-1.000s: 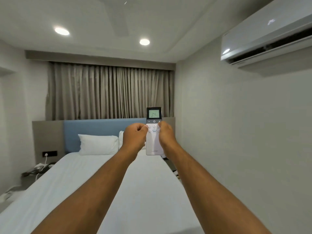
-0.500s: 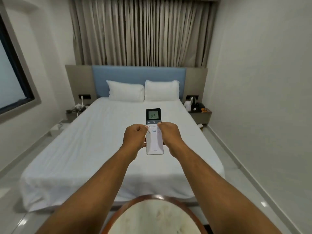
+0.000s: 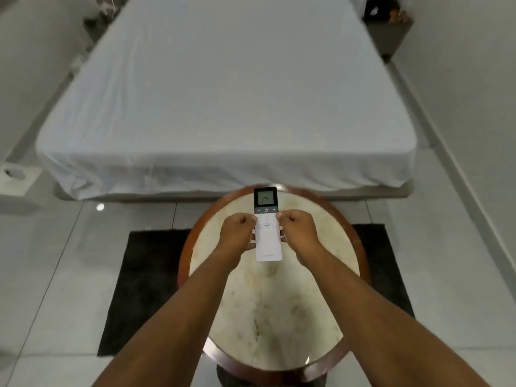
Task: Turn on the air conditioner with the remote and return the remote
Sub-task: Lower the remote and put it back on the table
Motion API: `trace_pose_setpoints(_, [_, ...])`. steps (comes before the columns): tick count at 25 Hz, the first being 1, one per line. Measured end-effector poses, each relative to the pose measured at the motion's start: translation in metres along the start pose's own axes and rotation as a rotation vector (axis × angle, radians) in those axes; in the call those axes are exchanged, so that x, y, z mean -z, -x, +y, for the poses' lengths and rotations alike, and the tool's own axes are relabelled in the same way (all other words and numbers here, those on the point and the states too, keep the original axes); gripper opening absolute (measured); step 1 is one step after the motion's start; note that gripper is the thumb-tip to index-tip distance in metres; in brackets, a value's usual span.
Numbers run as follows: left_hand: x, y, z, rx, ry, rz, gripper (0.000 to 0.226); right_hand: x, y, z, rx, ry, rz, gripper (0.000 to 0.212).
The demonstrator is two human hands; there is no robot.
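- Your left hand [image 3: 238, 233] had its fingers curled in, with the thumb pressed on the left edge of the remote [image 3: 267, 227], clamped on it at about mid-length.
- Your right hand [image 3: 297, 231] mirrored that: fingers folded, thumb on the right edge of the remote, closed on it.
- Between your two hands the remote lay roughly face up, its dark display end pointing away from you and its white button end towards you.
- The display showed the figures 24; below it a minus, a power symbol and a plus were readable, and one lower button carried a blue outline.
- The near end of the remote stuck out past your thumbs, with small grey lettering too blurred to read.
- You held the remote above the round table [image 3: 279, 303], over its far half; a faint shadow lay on the top just below the near end, so it appeared not to be resting there.
- The table had a pale marble-like top inside a reddish-brown wooden rim.
- Both your bare forearms reached in from the bottom edge and converged on the remote.
- Under the table lay a black rug [image 3: 145, 289] on a glossy light-tiled floor [image 3: 55, 261].
- Beyond the table stood the bed [image 3: 223, 93], covered by a white sheet, its foot just behind the table's far rim.
- A nightstand [image 3: 391, 34] with dark items on it sat beside the bed at upper right.
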State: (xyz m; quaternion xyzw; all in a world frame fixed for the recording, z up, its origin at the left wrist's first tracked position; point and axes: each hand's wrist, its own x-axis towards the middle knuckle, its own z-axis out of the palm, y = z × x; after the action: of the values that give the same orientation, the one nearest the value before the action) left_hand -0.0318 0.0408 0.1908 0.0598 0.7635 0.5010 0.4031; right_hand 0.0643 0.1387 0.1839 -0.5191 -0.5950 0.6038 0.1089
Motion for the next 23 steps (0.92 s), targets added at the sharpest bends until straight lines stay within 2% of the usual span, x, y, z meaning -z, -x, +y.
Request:
trace_pose_setpoints(4, [-0.016, -0.023, -0.098, 0.142, -0.047, 0.042, 0.021, -0.021, -0.015, 0.097, -0.149, 0.033, -0.038, 0.018])
trace_pose_setpoints(10, [-0.039, -0.042, -0.195, 0.146, -0.219, 0.123, 0.023, -0.041, -0.032, 0.19, -0.242, 0.111, -0.038, 0.018])
trace_pose_setpoints(15, [-0.049, -0.046, -0.232, 0.139, -0.296, 0.156, 0.022, -0.048, -0.036, 0.223, -0.24, 0.233, 0.013, 0.017])
trace_pose_setpoints(23, [-0.052, -0.053, -0.245, 0.042, -0.389, 0.133, 0.023, -0.054, -0.04, 0.237, -0.205, 0.279, 0.087, 0.016])
